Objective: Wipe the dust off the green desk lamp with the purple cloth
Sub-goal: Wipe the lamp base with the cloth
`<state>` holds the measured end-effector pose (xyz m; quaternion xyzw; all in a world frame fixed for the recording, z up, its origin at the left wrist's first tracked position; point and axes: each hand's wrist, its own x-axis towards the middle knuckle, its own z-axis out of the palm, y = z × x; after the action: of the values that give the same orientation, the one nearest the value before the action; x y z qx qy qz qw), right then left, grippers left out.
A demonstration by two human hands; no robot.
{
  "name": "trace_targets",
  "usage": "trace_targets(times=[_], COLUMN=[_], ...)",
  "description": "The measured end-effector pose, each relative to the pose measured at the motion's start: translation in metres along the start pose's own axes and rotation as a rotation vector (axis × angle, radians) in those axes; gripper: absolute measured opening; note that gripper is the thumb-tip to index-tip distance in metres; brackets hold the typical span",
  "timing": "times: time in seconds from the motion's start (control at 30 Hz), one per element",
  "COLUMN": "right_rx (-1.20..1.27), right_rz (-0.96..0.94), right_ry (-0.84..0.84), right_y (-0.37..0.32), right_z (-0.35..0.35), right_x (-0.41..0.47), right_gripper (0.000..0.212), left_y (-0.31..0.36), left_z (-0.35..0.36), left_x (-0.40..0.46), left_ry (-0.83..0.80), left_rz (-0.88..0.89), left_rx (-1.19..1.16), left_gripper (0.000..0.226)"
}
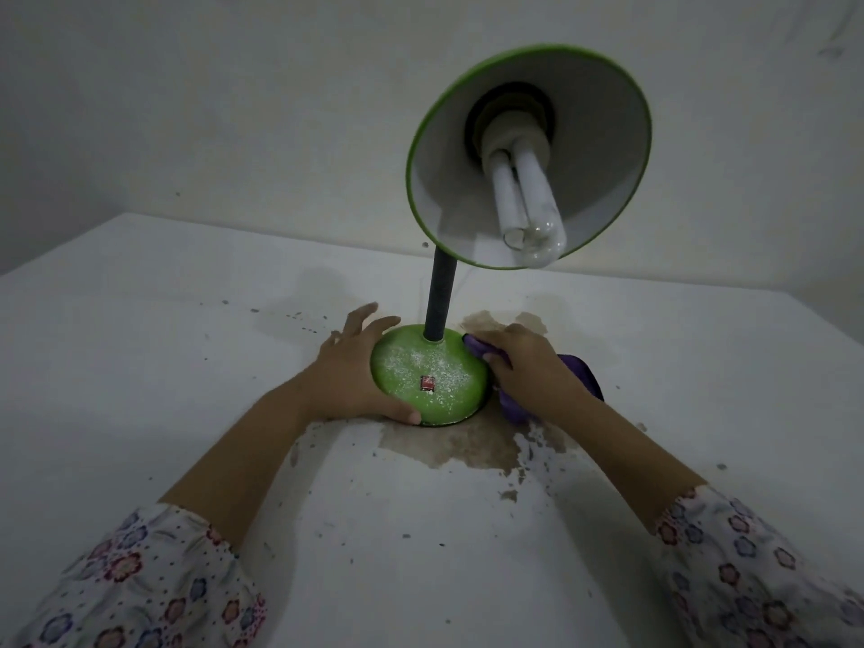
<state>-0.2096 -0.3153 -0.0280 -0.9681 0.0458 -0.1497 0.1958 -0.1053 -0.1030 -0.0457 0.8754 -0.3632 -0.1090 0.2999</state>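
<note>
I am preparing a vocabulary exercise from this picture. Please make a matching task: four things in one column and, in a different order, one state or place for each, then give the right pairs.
Things:
1. lamp base
2. cloth
3. bulb
4. left hand

States or places:
A. inside the shade
B. speckled with white dust
C. holds the base's left edge
D. under the right hand, against the base's right side

Pairs: 1-B, 2-D, 3-A, 4-C

One head-worn wide-angle view looks forward and down, close over the stained white table (pixel 187 367), both hands mid-frame.
</note>
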Motion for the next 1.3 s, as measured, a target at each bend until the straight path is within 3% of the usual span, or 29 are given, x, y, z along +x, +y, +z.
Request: trace_targets(times=[0.23, 0.43, 0.7, 0.97, 1.3], right_rx=[0.124, 0.007, 0.012, -0.102, -0.055], right_rz=[0.039, -0.076, 0.044, -0.068, 0.049], right_ry=[0.023, -0.076, -0.013, -0.074, -0.009], right_y=[-0.001, 0.000, -0.004, -0.005, -0.013], right_z=[0.007, 0.000, 0.005, 0.003, 0.000], right_x=[-0.011, -0.042, 0.000, -0.045, -0.013], right_gripper=[0.037, 0.040, 0.039, 0.039, 0.035], left_y=[0.000, -0.001, -0.002, -0.004, -0.004], left_z=[0.007, 0.012, 0.014, 0.014, 0.013], left_x=[-0.008, -0.010, -0.009, -0.007, -0.008], left_ry=[0.129, 0.175, 0.181, 0.157, 0.172], left_rz=[-0.004, 0.043, 0.053, 0.025, 0.037], left_rx=[-0.096, -0.106, -0.055, 0.037, 0.105], left_gripper=[0.128, 0.120, 0.122, 0.128, 0.125])
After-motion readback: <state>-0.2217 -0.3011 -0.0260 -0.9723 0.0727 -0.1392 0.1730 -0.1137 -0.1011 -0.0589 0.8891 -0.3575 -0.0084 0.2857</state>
